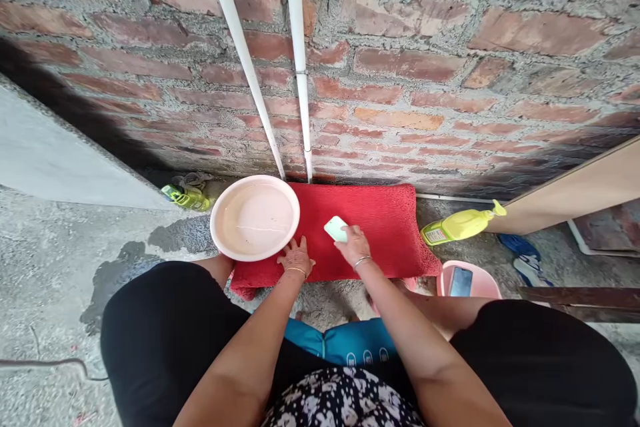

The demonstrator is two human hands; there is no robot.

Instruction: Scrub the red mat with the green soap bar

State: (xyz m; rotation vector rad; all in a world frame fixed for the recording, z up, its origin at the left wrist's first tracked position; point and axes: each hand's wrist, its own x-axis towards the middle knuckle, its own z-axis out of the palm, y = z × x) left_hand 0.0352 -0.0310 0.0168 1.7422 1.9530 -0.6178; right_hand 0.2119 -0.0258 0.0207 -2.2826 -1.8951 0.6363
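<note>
A red textured cloth (357, 213) lies over a low bench or stool against the wall. My left hand (296, 257) rests flat on it with its fingers spread, close by the rim of a pale pink basin (220, 213) holding water. In my right hand (354, 245) is a flat, pale mint-coloured block (335, 228) with rounded corners, held over the middle of the cloth. Whether it is a bar of soap or a brush I cannot make out. Its underside is hidden.
A yellow pump bottle (457, 225) leans at the bench's right end. Near it a pink tub (483, 275) holds a phone (461, 281). A yellow-green bottle (187, 197) lies left of the basin. White pipes (300, 73) run down the brick wall (400, 60).
</note>
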